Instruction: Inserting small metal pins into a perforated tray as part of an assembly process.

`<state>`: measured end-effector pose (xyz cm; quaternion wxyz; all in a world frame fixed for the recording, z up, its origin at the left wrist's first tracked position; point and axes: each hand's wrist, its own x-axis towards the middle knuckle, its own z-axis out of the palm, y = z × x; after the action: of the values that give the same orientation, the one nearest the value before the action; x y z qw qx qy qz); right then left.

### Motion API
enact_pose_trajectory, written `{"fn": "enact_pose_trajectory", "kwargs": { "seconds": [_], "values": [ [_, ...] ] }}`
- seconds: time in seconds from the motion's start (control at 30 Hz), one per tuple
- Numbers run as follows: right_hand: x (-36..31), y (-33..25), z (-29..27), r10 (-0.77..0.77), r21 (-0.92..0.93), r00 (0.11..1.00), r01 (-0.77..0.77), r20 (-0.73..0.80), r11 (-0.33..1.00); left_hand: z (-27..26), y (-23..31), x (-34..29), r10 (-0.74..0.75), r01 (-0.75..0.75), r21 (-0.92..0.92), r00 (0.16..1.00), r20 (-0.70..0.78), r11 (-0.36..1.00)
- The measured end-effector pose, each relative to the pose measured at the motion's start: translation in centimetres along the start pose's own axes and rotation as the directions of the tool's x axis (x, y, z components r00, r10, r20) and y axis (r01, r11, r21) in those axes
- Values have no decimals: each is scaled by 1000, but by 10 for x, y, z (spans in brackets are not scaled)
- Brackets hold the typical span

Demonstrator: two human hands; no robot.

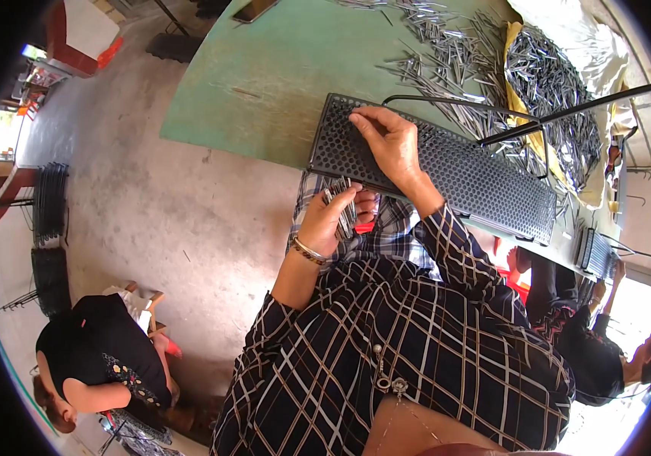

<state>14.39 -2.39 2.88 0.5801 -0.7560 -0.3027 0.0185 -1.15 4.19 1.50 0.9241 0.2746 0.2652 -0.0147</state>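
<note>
Sack (601, 57) of slim rods (555, 93), probably metal

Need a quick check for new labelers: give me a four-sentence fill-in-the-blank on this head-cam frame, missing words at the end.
1. The grip closed around thin metal pieces is the person's ____ one.
2. The other grip is over a perforated panel whose colour is ____.
3. The tabletop is coloured ____.
4. The open sack filled with metal pieces lies toward the picture's upper ____ corner.

Missing words: left; black; green; right.
</note>
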Motion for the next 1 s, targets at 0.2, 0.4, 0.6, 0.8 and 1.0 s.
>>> {"fn": "enact_pose_trajectory", "kwargs": {
  "seconds": [0.2,0.4,0.6,0.8,1.0],
  "values": [
    [-2,-2,6,-191,-115,980,195,50,974,1,5,-8,-48,48,-76,999,8,996],
    [-2,0,7,-253,-177,967,256,37,950,-3,2,-6,-55,54,17,998,18,998],
    [-4,0,3,-380,-332,918,396,115,856,-8,1,-7,-9,6,57,999,49,998],
    [-3,-3,-1,-426,-415,881,473,206,777,-2,3,-6,38,-45,114,997,64,992],
    [-11,-24,-16,-107,-173,965,151,238,973,-3,5,-6,46,-51,112,998,48,992]
  ]
}}
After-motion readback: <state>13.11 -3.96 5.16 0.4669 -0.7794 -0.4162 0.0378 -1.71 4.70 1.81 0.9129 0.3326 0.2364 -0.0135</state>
